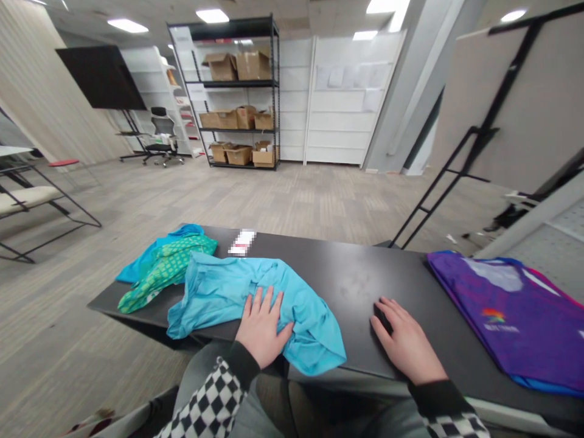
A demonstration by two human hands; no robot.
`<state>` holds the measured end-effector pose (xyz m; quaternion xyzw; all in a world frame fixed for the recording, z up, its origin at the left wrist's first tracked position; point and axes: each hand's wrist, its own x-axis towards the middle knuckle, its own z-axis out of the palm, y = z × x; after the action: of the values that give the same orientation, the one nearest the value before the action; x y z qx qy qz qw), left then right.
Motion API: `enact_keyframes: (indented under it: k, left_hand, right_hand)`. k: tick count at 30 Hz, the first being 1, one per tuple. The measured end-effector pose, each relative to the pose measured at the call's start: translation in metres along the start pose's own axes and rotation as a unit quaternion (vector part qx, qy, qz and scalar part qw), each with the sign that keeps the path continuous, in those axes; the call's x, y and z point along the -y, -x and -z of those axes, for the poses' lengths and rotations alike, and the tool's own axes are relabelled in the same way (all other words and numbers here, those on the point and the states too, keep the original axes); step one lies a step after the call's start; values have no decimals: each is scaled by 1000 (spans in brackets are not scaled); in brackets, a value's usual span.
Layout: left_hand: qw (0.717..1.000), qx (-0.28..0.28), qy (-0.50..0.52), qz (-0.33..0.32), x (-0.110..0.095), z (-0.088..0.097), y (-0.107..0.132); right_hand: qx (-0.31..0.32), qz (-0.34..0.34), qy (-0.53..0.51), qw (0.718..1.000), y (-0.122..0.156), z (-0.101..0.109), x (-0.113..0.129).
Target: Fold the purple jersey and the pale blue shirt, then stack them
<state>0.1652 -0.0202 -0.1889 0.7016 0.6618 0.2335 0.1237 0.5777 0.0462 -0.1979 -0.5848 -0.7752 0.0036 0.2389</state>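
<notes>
My left hand [262,325] lies flat, fingers spread, on a crumpled light-blue shirt [219,292] near the front edge of a black table [356,280]. My right hand [404,340] rests palm down on the bare tabletop, fingers stretched out, holding nothing. Left of the blue shirt lies a green patterned garment [171,264] on top of another blue cloth [141,261]. A purple shirt with a small logo [511,310] lies flat at the table's right end, a little right of my right hand.
A small white card [242,241] lies near the table's far edge. Beyond the table are grey carpet, a black shelf rack with cardboard boxes [237,91], an office chair [162,137], a dark screen [103,76] and a leaning board on a black stand [502,103].
</notes>
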Motion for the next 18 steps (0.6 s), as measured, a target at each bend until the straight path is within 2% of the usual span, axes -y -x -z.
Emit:
enact_keyframes:
  k: [2,4,6,8,9,10,12,14,16,18]
  left_hand:
    - [999,-10,43,14,-20,-15,-1]
    - [989,-21,147,20,-41,-25,-7]
    - [949,-23,314,15,-59,-32,-15]
    - [885,-21,464,21,-71,-35,-21]
    - [862,-21,506,26,-73,-34,-24]
    - [852,-25,523,31,-73,-31,-26]
    - [870,-41,491,34,-62,-21,-30]
    - [917,-59,394,28,-38,-7,-31]
    - [964,-64,259,16,-5,9,-30]
    - [991,-41,130,-1,28,23,-25]
  right_hand:
    - [5,-2,-16,1000,1,5,4]
    - [11,10,-59,998,6,12,7]
    - [20,50,-116,992,13,19,10]
    - [36,112,-152,981,19,25,14]
    - [50,140,-155,977,21,27,16]
    - [68,161,-149,973,21,28,18]
    - [96,173,-133,971,19,27,22]
    - [95,154,-128,975,14,23,23]
    - [61,117,-134,982,8,18,23]
    - [21,76,-135,988,3,13,22]
